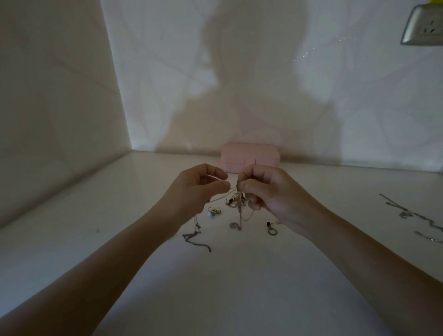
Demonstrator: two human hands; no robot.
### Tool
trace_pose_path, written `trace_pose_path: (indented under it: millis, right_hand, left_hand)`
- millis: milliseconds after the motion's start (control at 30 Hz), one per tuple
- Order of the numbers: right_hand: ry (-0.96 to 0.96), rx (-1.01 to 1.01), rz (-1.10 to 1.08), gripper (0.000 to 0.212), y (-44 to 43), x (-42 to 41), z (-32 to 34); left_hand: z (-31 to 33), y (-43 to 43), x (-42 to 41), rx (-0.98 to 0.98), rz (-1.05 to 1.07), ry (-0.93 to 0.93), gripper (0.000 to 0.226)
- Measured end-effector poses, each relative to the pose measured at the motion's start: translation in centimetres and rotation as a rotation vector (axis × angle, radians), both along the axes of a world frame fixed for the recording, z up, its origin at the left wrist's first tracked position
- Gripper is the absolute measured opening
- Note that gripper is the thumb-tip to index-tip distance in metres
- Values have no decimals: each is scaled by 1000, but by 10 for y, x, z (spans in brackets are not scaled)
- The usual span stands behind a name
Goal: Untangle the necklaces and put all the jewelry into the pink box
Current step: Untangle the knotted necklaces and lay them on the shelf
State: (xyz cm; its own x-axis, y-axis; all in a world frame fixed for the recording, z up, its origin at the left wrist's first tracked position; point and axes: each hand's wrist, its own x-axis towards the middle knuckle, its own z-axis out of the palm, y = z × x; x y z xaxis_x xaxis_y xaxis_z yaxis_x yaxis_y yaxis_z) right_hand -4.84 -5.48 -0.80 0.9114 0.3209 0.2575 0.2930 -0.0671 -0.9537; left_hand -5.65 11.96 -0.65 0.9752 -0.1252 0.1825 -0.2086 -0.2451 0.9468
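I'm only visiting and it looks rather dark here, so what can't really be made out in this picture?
All in the head view:
1. The knot in the thin chains: too fine and dim, partly covered by the left hand and right hand pinching them.
2. The pink box: its front is partly behind both hands.
3. The silver necklaces at the right: cut off by the picture's edge.
4. Small pieces on the table: too small to name.

The room is dim. A glossy white tabletop (215, 299) fills a corner between two pale walls. The left wall (52, 96) is plain and shaded. The back wall (347, 100) shows a faint leaf-like pattern and is lit brighter at its sides, with a broad soft shadow (239, 108) across its middle. A silver socket (424, 26) sits high on the right, with something yellow (434, 2) just above it.
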Motion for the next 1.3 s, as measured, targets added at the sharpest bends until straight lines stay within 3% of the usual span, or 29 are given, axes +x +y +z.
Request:
trace_pose_path:
  millis: [200, 467, 700, 900, 1133, 1300]
  right_hand:
    - [255, 163, 92, 25, 0, -2, 5]
    - [247, 125, 68, 16, -2, -3, 8]
    - [176, 60, 87, 20, 2, -4, 1]
    - [158, 91, 19, 17, 0, -2, 2]
    - [303, 143, 100, 11, 0, -1, 4]
    - [385, 160, 154, 27, 1, -2, 4]
  left_hand:
    - [6, 0, -5, 73, 3, -128, 5]
    - [8, 2, -6, 56, -4, -137, 3]
    - [6, -1, -8, 200, -14, -128, 9]
    - [7, -1, -6, 79, -5, -58, 4]
    - [11, 1, -7, 66, 6, -92, 8]
    - [7, -2, -8, 128, -57, -85, 10]
